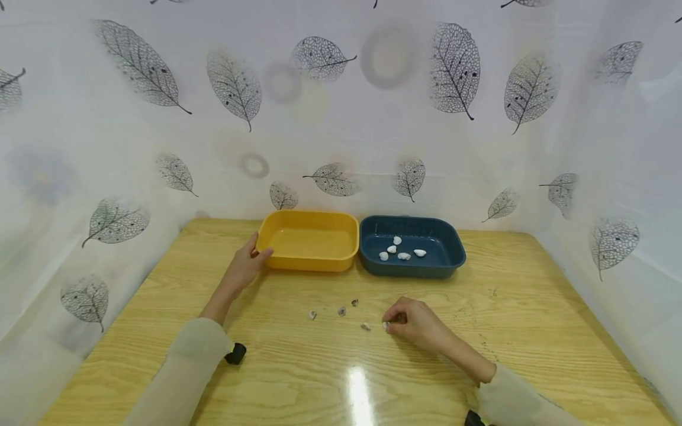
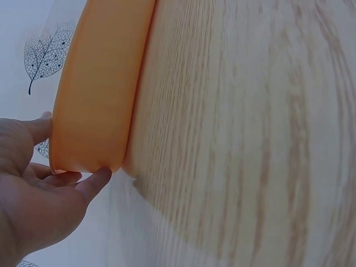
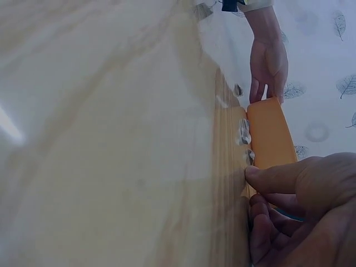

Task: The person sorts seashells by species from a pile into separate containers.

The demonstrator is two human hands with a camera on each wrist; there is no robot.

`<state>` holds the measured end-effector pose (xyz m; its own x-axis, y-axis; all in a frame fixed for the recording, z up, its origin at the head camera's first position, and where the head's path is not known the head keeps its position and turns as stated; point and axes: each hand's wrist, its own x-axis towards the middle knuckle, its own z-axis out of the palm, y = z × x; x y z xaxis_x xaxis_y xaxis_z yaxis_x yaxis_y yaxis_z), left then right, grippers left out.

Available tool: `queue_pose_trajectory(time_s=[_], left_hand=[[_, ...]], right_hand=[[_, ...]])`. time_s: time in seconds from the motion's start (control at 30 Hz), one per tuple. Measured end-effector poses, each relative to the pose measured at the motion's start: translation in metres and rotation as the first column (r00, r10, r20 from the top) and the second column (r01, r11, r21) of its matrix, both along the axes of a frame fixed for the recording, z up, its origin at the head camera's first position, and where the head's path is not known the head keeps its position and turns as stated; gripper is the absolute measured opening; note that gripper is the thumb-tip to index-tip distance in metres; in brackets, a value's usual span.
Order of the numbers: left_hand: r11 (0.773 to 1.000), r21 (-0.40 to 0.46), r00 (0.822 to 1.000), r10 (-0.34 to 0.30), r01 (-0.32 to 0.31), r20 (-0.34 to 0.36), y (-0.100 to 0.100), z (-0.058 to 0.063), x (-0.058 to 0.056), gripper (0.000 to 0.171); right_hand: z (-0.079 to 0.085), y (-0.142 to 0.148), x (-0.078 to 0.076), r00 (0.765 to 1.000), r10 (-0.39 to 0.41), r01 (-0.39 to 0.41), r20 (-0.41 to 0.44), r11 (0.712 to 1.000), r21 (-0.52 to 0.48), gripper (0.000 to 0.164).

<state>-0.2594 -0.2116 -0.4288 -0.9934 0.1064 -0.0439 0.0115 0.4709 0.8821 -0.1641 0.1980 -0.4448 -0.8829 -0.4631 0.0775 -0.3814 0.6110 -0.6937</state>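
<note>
At the left end of the yellow plastic tray, my left hand holds the corner, with the thumb on the front side. In the left wrist view the fingers meet the tray's end wall. My right hand is low over the table, pinching a small whitish shell between thumb and fingertips; the fingers partly cover it. Just left of it lies another small shell. Farther left are a greyish shell, a darker one and a pale one.
A dark blue tray stands right beside the yellow one, with several white shells inside. Both trays are at the back of the wooden table. Behind and at the sides hangs a white leaf-print curtain.
</note>
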Motion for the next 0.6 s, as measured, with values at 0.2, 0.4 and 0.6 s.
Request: queue_pose_trajectory(time_s=[0.2,0.4,0.6], left_hand=[[1.0,0.001,1.0,-0.006,0.006,-0.008,0.0005,-0.0001,0.0007,0.079],[1.0,0.012,1.0,-0.008,0.008,-0.004,0.0008,0.0002,0.0012,0.078],[1.0,0.013,1.0,-0.016,0.016,-0.005,-0.001,0.0007,0.0001,0.078]], right_hand=[[0.0012,-0.0011,0.0015,1.0,-0.003,0.003,0.001,1.0,0.009,0.005],[0.0013,0.0008,0.0021,1.0,0.0,0.0,0.009,1.0,-0.006,0.005],[-0.0001,0.0053,-0.0009,0.999,0.012,-0.01,0.048,0.999,-0.036,0.005]])
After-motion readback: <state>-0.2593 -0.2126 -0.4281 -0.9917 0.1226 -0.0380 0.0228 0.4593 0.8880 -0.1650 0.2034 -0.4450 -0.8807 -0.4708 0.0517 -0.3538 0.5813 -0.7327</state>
